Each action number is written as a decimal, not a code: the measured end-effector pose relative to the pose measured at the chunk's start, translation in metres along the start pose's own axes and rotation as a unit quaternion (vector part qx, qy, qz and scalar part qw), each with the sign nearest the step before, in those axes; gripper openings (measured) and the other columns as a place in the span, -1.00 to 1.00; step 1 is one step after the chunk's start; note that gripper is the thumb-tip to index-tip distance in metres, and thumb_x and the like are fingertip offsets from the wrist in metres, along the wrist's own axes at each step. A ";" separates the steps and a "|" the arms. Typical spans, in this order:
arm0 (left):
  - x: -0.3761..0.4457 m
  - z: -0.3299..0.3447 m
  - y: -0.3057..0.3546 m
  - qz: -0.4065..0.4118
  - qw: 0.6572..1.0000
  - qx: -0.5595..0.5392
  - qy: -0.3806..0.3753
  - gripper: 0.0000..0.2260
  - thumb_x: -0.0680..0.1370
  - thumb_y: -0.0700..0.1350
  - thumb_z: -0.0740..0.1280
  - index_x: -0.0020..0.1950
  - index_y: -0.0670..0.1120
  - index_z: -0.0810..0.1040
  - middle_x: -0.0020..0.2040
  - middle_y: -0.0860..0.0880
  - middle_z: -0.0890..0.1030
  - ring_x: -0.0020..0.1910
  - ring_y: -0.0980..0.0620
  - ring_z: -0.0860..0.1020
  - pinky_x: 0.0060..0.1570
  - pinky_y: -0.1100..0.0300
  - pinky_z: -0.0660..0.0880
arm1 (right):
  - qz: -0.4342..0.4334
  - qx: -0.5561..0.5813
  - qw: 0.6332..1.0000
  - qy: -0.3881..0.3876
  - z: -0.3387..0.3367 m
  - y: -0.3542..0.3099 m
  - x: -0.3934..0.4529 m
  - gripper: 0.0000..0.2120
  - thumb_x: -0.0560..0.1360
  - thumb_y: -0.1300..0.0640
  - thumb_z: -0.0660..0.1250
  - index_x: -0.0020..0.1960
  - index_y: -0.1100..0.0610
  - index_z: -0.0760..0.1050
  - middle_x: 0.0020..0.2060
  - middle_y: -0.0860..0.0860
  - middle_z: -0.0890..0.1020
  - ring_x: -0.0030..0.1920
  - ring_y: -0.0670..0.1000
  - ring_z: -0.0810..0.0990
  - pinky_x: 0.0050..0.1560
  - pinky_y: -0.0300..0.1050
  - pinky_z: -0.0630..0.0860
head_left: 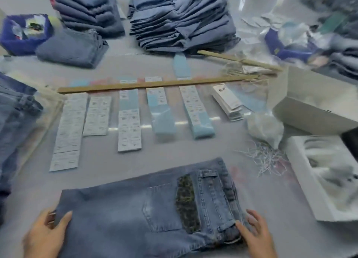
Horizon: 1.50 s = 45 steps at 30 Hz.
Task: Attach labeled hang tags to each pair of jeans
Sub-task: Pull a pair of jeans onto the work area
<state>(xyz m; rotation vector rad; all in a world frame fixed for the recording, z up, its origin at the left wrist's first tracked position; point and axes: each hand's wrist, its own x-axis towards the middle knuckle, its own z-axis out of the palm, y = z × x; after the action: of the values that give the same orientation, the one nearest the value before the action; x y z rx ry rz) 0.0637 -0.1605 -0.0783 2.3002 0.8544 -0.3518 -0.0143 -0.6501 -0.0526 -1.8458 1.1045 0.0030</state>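
Where the worktop (100,166) runs nearest the camera, a folded pair of jeans (147,205) lies flat. The left hand (46,236) grips its left edge, thumb on top, fingers tucked under. The right hand (255,236) rests on the waistband, fingers apart. Beyond lie label strips (128,120) under a wooden stick (155,84).

Only the person's two hands show, both at the near edge of the folded jeans (147,209). The left hand (45,236) is bare, with no ring, glove or sleeve showing as far as the wrist at the picture's lower border. The right hand (255,236) is likewise bare down to the wrist; blur hides finer detail such as the nails.
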 end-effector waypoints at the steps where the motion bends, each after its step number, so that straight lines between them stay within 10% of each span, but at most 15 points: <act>1: -0.003 -0.001 0.010 0.029 0.999 0.042 0.015 -0.53 0.60 0.08 0.30 0.46 -0.09 0.42 0.35 -0.21 0.53 0.29 -0.26 0.51 0.29 -0.28 0.44 | -0.034 -0.053 0.998 0.014 -0.002 0.005 0.005 -0.51 0.34 0.45 0.56 0.19 0.15 0.55 0.08 0.25 0.60 -0.10 0.06 0.59 -0.04 -0.36 0.51; 7: -0.052 0.061 0.101 0.312 0.947 0.069 0.027 -0.46 0.48 0.02 0.19 0.26 -0.34 0.57 0.19 -0.35 0.57 0.14 -0.46 0.54 0.21 -0.36 0.45 | -0.174 -0.257 0.943 -0.119 0.016 -0.011 0.008 -0.62 0.45 -0.07 0.52 0.22 -0.06 0.54 -0.12 -0.13 0.58 -0.09 -0.05 0.56 0.00 -0.12 0.48; 10: -0.094 0.119 0.151 0.427 0.899 0.011 -0.099 -0.65 0.65 0.01 0.31 0.37 -0.13 0.53 0.33 -0.14 0.52 0.33 -0.22 0.50 0.30 -0.24 0.47 | -0.318 -0.319 0.892 -0.042 0.029 -0.021 -0.015 -0.71 0.41 0.11 0.53 0.10 -0.04 0.58 -0.08 -0.14 0.60 -0.02 0.02 0.59 -0.03 -0.08 0.40; 15: -0.119 0.166 0.221 0.522 0.825 0.048 -0.210 -0.30 0.51 0.32 0.32 0.60 0.26 0.14 0.59 0.19 0.21 0.56 0.22 0.13 0.53 0.26 0.03 | -0.473 -0.286 0.833 -0.004 0.049 -0.016 -0.067 -0.88 0.43 0.22 0.32 -0.15 0.09 0.63 -0.23 0.01 0.60 -0.25 0.10 0.58 -0.17 -0.05 0.53; 19: -0.108 0.163 0.232 0.585 0.754 0.225 -0.196 -0.78 0.56 0.04 0.39 0.21 0.18 0.58 0.12 0.18 0.65 0.21 0.06 0.53 0.38 0.06 0.28 | -0.485 -0.261 0.835 -0.009 0.036 -0.006 -0.077 -0.85 0.37 0.30 0.47 -0.12 0.11 0.69 -0.18 0.00 0.67 -0.23 0.07 0.63 -0.09 -0.10 0.60; 25: -0.116 0.147 0.232 0.522 0.829 0.165 -0.113 -0.80 0.59 0.13 0.38 -0.16 0.07 0.64 -0.45 0.05 0.57 -0.38 -0.05 0.55 -0.36 0.10 0.40 | -0.434 -0.165 0.882 -0.081 0.019 -0.006 -0.074 -0.80 0.53 0.35 0.34 0.10 0.20 0.63 0.00 0.03 0.62 -0.08 0.02 0.63 -0.05 -0.13 0.58; 31: -0.129 0.150 0.224 0.384 0.896 0.025 -0.223 -0.73 0.59 0.08 0.37 -0.26 0.00 0.56 -0.38 0.10 0.58 -0.35 0.11 0.53 -0.26 0.04 0.47 | -0.317 -0.168 0.931 -0.072 0.025 -0.021 -0.051 -0.66 0.56 0.11 0.44 0.30 0.01 0.50 0.09 -0.14 0.53 -0.30 -0.20 0.52 -0.22 -0.48 0.40; 45: -0.121 0.176 0.172 0.222 0.923 -0.201 -0.241 -0.74 0.61 0.04 0.38 -0.27 0.02 0.56 -0.38 0.11 0.50 -0.35 0.16 0.41 -0.29 0.33 0.38 | -0.437 -0.126 0.886 0.092 0.077 0.020 -0.056 -0.92 0.57 0.21 0.43 -0.06 0.18 0.68 -0.10 0.05 0.62 -0.12 0.09 0.56 -0.14 0.02 0.48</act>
<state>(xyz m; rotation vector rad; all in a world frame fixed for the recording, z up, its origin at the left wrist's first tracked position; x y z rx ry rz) 0.0824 -0.4339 -0.0730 1.8298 0.1275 -0.4596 -0.0283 -0.5598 -0.0851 -2.4768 0.3051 -0.5865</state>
